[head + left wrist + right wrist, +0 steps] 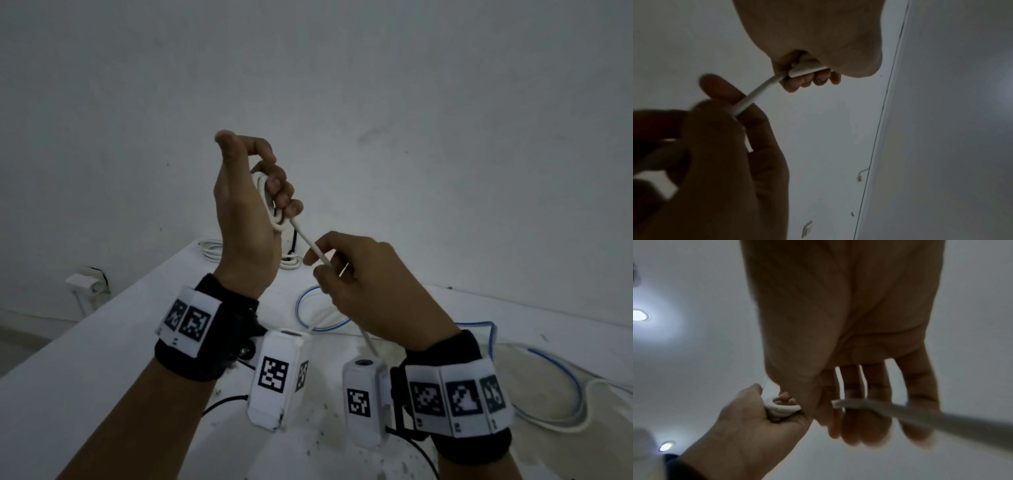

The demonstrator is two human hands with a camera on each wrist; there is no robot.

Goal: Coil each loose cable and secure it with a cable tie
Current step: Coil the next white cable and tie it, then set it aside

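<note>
Above the white table (113, 342), both hands are raised with one white cable (310, 244) stretched between them. Left hand (245, 212) is held upright, thumb pointing up and clear of the cable, the other four fingers (281, 192) curled inward over a small coil of the cable's loops, pressing them against the palm. From under the lowest curled finger the cable leaves the coil and runs straight, down and to the right, to the right hand (370, 294). There the thumb and forefinger pinch it; the remaining fingers are bent loosely below, slightly apart in the right wrist view. Past the pinch, the cable passes under the right palm and drops toward the table; where its free end lies I cannot tell.

Beyond the left fingertips, at the far table edge, sits another bundle of white cable (214, 251). Below the right fingers a blue-and-white cable (303, 308) loops on the tabletop, and more cable (568, 387) trails off past the right wrist. Both wrists carry black bands with white patterned markers.
</note>
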